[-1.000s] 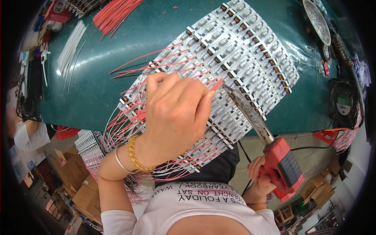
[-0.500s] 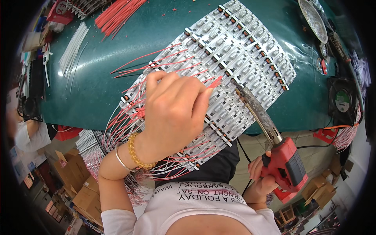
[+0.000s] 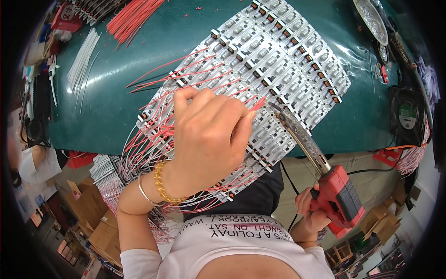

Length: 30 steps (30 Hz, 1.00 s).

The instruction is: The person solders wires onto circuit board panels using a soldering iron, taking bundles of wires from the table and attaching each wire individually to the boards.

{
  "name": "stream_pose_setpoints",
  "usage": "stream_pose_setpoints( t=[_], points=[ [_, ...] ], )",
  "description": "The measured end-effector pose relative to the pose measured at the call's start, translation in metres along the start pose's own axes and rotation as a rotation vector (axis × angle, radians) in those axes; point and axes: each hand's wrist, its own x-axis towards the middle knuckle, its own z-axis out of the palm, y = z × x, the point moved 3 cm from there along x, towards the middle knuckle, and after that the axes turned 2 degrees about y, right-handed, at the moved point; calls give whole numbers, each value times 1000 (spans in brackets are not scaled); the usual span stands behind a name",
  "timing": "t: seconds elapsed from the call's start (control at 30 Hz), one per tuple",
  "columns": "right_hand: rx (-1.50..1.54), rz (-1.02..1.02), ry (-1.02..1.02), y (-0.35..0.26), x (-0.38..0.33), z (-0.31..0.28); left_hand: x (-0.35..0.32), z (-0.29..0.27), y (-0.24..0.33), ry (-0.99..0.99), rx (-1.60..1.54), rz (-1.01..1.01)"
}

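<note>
My left hand (image 3: 206,132) hangs over a slanted panel of small silvery circuit modules (image 3: 278,56), fingers pinched on a small bunch of red wires (image 3: 259,104) whose ends poke out past the thumb. Held in my right hand (image 3: 310,216) is a red and black soldering gun (image 3: 341,197). Its dark, worn barrel points up and left, the tip close beside the red wire ends over the panel; whether it touches is unclear. Several red wires (image 3: 172,76) stand off the panel's upper left side. More red and white wires trail under my left wrist.
On the green table (image 3: 139,28) lie a bundle of red wires (image 3: 132,21) and a bunch of white wires (image 3: 83,56). A metal dish (image 3: 371,21) stands at far right, above a black fan (image 3: 405,114). Cardboard boxes (image 3: 86,202) sit lower left.
The panel has shifted slightly left. The red wire ends in my left hand have moved a little right and down, and the soldering gun's tip has shifted slightly left and down.
</note>
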Motion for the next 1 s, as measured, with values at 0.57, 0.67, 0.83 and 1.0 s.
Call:
stream_pose_setpoints(
  t=[0.57, 0.67, 0.83, 1.0],
  points=[
    [-1, 138, 109, -6, -1, 6, 0, 1, 1, -18, 27, 23],
    [0, -15, 6, -7, 4, 10, 0, 1, 0, -16, 31, 24],
    [12, -9, -34, -9, 6, 12, 1, 1, 2, -45, 52, 9],
    [116, 28, -3, -23, 13, 23, -3, -15, 3, 187, -1, 121]
  ],
)
